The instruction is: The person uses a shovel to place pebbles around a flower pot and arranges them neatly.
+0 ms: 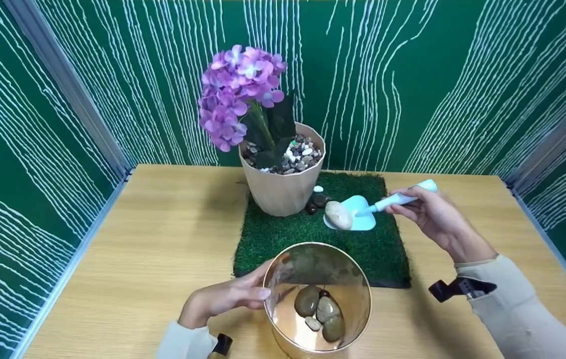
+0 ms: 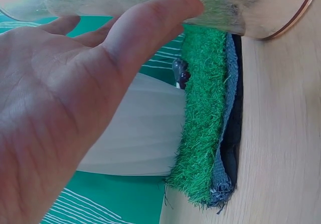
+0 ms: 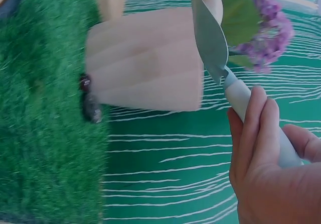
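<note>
My right hand (image 1: 430, 212) grips the white handle of a small light-blue trowel (image 1: 362, 222). On its blade lies a pale oval stone (image 1: 338, 215), held over the artificial grass mat (image 1: 283, 244); in the right wrist view the stone (image 3: 212, 5) shows behind the raised blade. At the front, my left hand (image 1: 230, 294) holds the left side of an amber-tinted clear glass jar (image 1: 318, 346), thumb and fingers spread along its wall. Inside are several brown and tan stones (image 1: 307, 300). The left wrist view shows the thumb lying against the glass (image 2: 225, 13).
A beige ribbed pot (image 1: 283, 192) with purple flowers (image 1: 243, 89) and pebbles stands on the mat's back left. Beside its base lie dark stones (image 1: 319, 200) and a small white pebble (image 1: 318, 189). Green walls with white lines enclose the wooden table (image 1: 173, 224).
</note>
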`<state>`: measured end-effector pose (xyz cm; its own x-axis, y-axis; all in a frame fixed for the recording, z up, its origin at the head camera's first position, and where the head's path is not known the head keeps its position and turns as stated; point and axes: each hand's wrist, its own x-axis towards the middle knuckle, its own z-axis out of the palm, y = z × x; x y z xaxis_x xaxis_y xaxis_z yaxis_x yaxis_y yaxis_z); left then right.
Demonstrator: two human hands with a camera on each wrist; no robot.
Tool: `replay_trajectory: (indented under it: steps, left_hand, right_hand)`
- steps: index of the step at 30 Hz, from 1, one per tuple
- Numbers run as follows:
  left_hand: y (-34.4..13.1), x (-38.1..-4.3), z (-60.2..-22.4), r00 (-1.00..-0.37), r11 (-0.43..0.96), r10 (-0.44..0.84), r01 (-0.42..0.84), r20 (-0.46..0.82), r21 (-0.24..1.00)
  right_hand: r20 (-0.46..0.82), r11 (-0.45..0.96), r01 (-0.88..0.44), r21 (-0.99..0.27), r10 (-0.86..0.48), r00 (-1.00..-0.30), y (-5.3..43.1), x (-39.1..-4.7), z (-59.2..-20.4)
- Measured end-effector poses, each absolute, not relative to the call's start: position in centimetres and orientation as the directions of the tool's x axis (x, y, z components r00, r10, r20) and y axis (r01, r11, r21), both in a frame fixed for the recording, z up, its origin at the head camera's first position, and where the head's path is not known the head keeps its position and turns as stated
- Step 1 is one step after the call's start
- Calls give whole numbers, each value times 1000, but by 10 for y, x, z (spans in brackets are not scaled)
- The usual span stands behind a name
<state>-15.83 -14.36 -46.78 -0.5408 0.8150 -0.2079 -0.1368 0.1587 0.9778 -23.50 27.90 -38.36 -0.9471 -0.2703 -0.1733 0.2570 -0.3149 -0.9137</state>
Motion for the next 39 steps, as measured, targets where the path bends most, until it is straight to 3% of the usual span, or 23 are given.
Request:
replay_trajectory:
  steps: [17, 39]
  left_hand:
    - [-145, -159, -467, -538, 165, 815, -139, -214, 977]
    - [-145, -160, -468, -535, 170, 813, -158, -229, 973]
  right_hand:
    - [-288, -266, 330, -906, -186, -939, 249, -264, -451]
    - [-479, -300, 499, -813, -143, -866, 223, -280, -470]
